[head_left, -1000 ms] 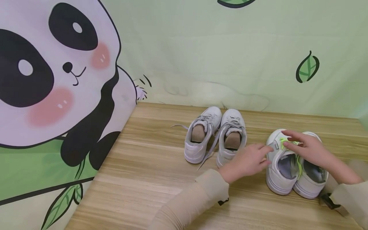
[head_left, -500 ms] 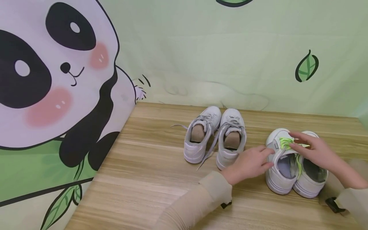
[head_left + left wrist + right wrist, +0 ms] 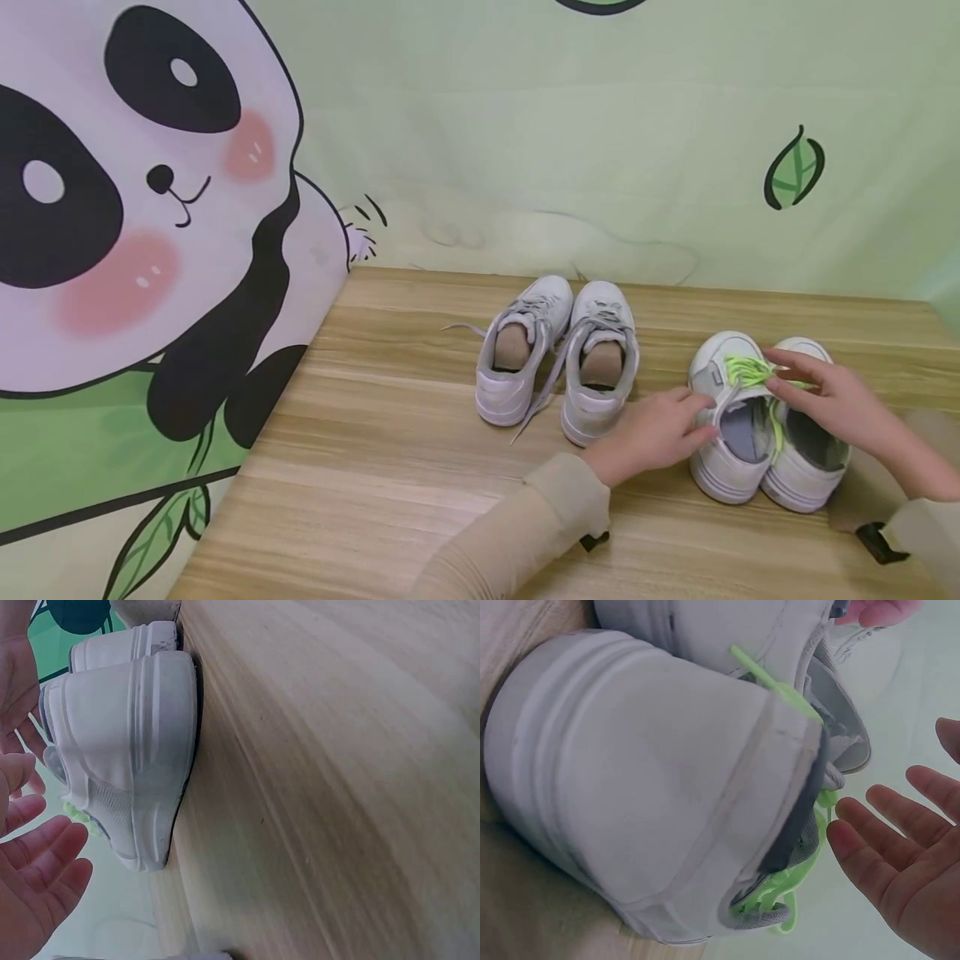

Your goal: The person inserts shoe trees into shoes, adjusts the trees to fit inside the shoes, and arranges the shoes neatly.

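On the wooden floor [image 3: 375, 458], two white shoes with green laces are seen side by side, heels toward the camera: the left green-laced shoe [image 3: 726, 471] and the right green-laced shoe [image 3: 806, 479]. The left hand [image 3: 652, 429] is held at the outer side of the former, its fingers loosely bent and apart with nothing gripped; whether the shoe is touched cannot be told. By the right hand [image 3: 847, 408], much of the latter shoe's upper is covered. Its fingers are relaxed, with a gap left between thumb and forefinger beside the green laces [image 3: 745, 370]; contact with them cannot be made out. In the right wrist view, that hand is cut off by the frame edge. The right sleeve [image 3: 926, 533] is likewise cropped. Two grey-laced shoes [image 3: 504, 398] are placed nearby, the right one's heel partly hidden by the left hand.
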`<state>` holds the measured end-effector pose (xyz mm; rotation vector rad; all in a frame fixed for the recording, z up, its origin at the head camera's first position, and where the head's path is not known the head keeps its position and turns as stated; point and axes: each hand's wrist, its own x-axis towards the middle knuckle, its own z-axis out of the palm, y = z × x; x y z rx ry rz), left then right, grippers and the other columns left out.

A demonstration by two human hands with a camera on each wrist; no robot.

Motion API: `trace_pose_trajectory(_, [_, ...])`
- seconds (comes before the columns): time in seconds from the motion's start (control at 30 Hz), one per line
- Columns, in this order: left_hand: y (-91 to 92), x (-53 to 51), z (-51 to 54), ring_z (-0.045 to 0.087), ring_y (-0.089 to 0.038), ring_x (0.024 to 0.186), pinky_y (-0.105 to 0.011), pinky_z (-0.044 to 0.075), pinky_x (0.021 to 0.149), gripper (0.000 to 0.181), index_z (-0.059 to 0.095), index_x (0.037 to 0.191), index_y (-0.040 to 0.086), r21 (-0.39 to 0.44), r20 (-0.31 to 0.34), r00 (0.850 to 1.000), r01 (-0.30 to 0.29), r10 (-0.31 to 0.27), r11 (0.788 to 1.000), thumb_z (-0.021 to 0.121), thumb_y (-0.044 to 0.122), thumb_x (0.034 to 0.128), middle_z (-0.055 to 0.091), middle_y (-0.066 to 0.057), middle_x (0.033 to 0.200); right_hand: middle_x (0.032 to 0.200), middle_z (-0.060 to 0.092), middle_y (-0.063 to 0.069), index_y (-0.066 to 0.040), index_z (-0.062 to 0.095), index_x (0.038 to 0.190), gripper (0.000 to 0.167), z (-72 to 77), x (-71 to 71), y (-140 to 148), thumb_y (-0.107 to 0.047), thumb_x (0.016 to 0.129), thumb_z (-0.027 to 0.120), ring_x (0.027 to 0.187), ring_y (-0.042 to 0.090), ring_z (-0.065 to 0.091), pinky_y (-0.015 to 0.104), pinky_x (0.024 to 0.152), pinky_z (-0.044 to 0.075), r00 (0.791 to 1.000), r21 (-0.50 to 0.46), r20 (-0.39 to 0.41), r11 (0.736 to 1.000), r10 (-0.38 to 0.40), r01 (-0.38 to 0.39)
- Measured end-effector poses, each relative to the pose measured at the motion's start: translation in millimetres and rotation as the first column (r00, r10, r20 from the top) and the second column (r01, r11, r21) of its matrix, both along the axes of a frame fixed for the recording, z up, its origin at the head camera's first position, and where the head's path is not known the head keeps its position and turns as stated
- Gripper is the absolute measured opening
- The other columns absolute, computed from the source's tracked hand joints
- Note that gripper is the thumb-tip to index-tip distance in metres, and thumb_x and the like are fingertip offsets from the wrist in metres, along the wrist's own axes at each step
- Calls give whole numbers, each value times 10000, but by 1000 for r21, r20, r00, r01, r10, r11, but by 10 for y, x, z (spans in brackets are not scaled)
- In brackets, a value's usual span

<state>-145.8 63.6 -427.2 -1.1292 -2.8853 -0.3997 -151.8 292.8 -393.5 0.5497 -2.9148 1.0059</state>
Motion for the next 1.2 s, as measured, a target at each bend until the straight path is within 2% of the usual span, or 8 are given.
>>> trace_pose_trajectory(0.17, [33, 13, -25, 566, -14, 913, -144, 448, 716, 369, 490, 1198, 242, 5, 2, 1000, 9, -10, 1000, 421, 443, 896, 550, 96, 1104, 1189, 509, 199, 32, 474, 1219, 422, 0, 23, 18, -184, 866, 552, 879, -274, 285, 320, 699, 478, 1000, 19, 24, 1000, -14, 13])
trace_pose_trajectory(0.27, [46, 22, -30, 568, -12, 916, -145, 451, 712, 362, 498, 1193, 244, 4, -12, 1000, 14, -14, 1000, 426, 439, 897, 556, 99, 1102, 1170, 498, 275, 40, 478, 1210, 421, -18, 33, 44, -187, 864, 555, 862, -265, 287, 385, 702, 474, 999, 24, 31, 999, -27, 26])
trace_pose_trajectory(0.33, [50, 27, -39, 567, -7, 917, -143, 450, 706, 361, 500, 1191, 247, 3, -18, 1000, 13, -13, 1000, 428, 440, 895, 556, 104, 1102, 1156, 540, 210, 48, 482, 1202, 420, -36, 43, 76, -181, 860, 561, 862, -260, 290, 368, 703, 471, 999, 17, 24, 999, -32, 32])
trace_pose_trajectory(0.4, [56, 31, -53, 566, -4, 913, -142, 450, 700, 356, 504, 1187, 250, 5, -25, 1000, 12, -12, 1000, 430, 439, 895, 556, 106, 1095, 1125, 577, -37, 53, 490, 1193, 421, -57, 53, 110, -176, 851, 574, 857, -260, 302, 231, 672, 453, 999, 6, 10, 999, -45, 45])
trace_pose_trajectory(0.57, [78, 35, -86, 559, 9, 914, -139, 447, 684, 346, 509, 1178, 265, 2, -33, 999, 8, -8, 1000, 430, 444, 893, 549, 118, 1090, 1005, 317, -452, 64, 486, 1191, 431, -99, 88, 163, -172, 845, 585, 872, -279, 311, 28, 638, 337, 998, -45, -15, 997, -59, 58])
trace_pose_trajectory(0.93, [106, 37, -92, 534, 24, 960, -124, 431, 743, 346, 500, 1190, 265, -9, 17, 1000, 12, -12, 1000, 423, 435, 899, 524, 121, 1141, 999, 316, -434, 88, 470, 1192, 427, -149, 144, 303, -160, 858, 566, 868, -280, 292, 28, 629, 319, 997, -44, -13, 996, -80, 79])
trace_pose_trajectory(1.07, [105, 40, -91, 532, 19, 961, -130, 434, 736, 366, 479, 1214, 273, -4, 35, 999, 15, -15, 1000, 415, 446, 898, 509, 116, 1164, 1027, 445, -274, 96, 445, 1215, 444, -167, 190, 362, -172, 875, 544, 855, -277, 280, 68, 609, 337, 994, -17, 24, 994, -111, 111])
trace_pose_trajectory(1.2, [104, 40, -86, 527, 12, 982, -136, 437, 735, 383, 460, 1240, 288, 1, 52, 998, 21, -21, 1000, 406, 453, 899, 487, 104, 1204, 1136, 547, 65, 99, 414, 1242, 472, -182, 225, 378, -199, 891, 518, 847, -283, 245, 69, 599, 318, 989, -4, 57, 990, -139, 139])
